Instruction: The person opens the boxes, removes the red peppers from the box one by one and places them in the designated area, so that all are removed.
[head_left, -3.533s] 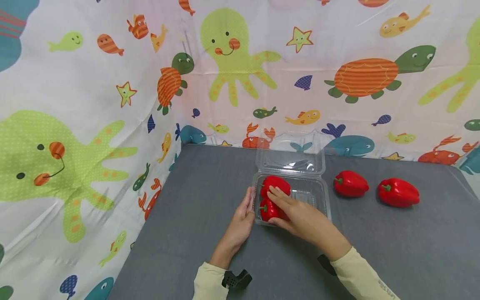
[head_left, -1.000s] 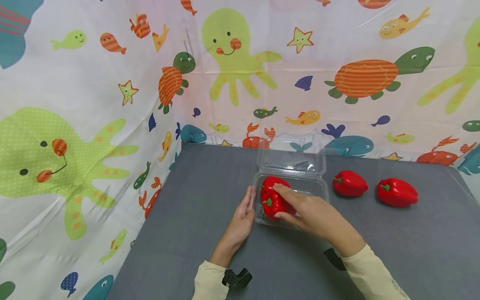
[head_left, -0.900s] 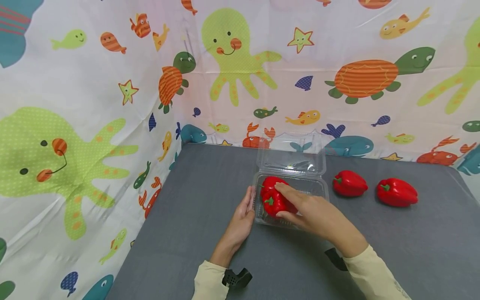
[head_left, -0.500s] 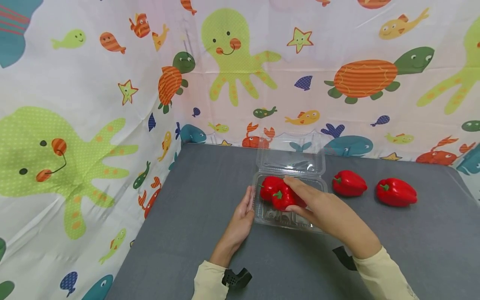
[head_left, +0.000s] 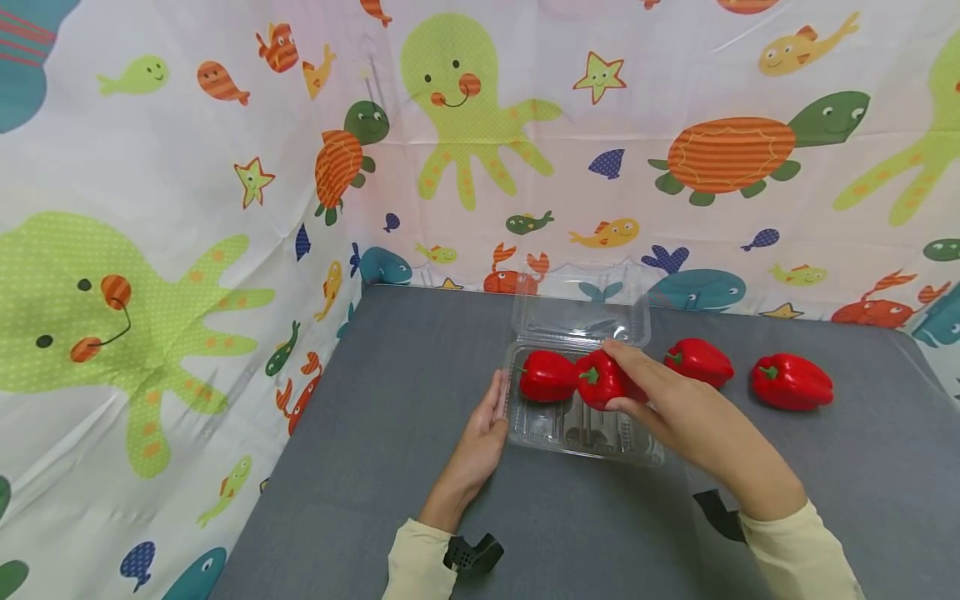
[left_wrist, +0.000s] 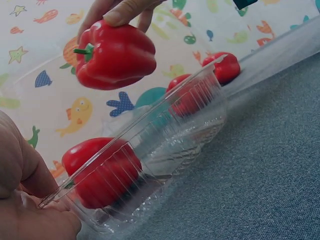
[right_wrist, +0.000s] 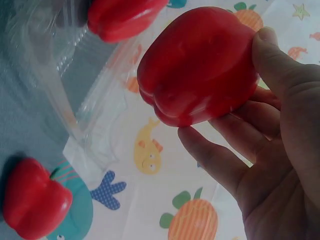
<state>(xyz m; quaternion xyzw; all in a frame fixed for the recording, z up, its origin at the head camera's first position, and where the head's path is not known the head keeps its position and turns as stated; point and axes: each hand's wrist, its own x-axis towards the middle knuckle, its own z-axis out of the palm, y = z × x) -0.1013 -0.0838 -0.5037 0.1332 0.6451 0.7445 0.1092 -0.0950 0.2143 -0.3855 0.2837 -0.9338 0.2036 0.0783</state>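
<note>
Your right grip pinches a pepper, the held pepper, between thumb and fingers; the thumb presses one side and the fingertips the other. The held pepper is at the end of that grip, its green stem pointing away from it, toward your left. The left wrist view shows it raised above the box, clear of the rim.

Your left grip lies along the left wall of the box, its fingers straight and touching the plastic. Just to the right of those fingers, inside the box, sits another one, the boxed pepper, with its stem toward that grip. From the head the two peppers look side by side, but the left wrist view shows a gap between them.

The clear lid is raised beyond both grips, at the far edge of the box. Just beyond and to the right of your right grip, the near pepper lies on the grey worktop; the far pepper lies farther right of that grip, apart from its neighbour. Behind everything, past both grips, hangs a cloth printed with sea animals.
</note>
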